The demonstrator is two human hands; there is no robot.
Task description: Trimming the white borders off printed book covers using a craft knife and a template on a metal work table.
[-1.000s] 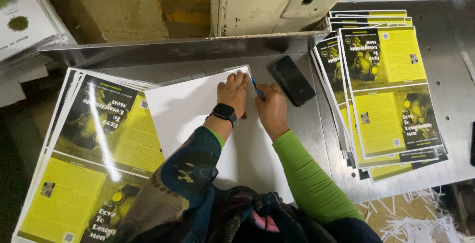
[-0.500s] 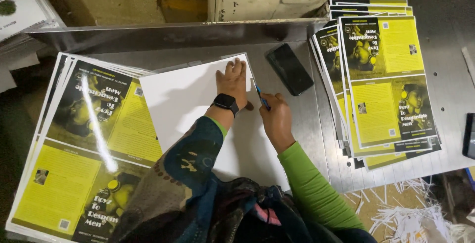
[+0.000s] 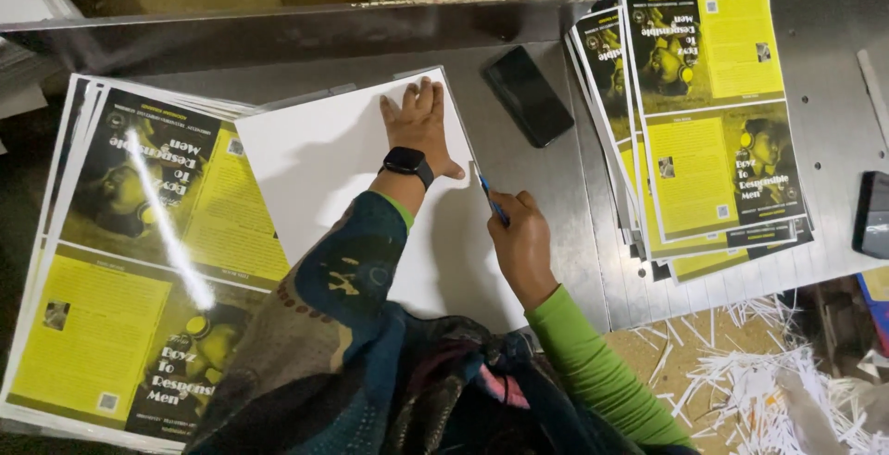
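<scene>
The tabletop (image 3: pixel 556 205) is dull grey sheet metal with a raised metal lip along its far edge. A stack of white sheets (image 3: pixel 333 168) lies in the middle, blank side up. The left hand (image 3: pixel 421 126), fingers spread flat and a black watch on the wrist, presses down on the stack's far corner. The right hand (image 3: pixel 520 237) is curled around a blue knife (image 3: pixel 491 198), its tip at the stack's right edge. To the left lies a glossy pile of yellow-and-black printed sheets (image 3: pixel 139 261), catching a streak of lamp light. Another fanned pile of printed sheets (image 3: pixel 713 122) sits to the right, with a black phone (image 3: pixel 529 96) between it and the white stack. White paper trimmings (image 3: pixel 759 372) litter the floor below the tabletop's near edge.
</scene>
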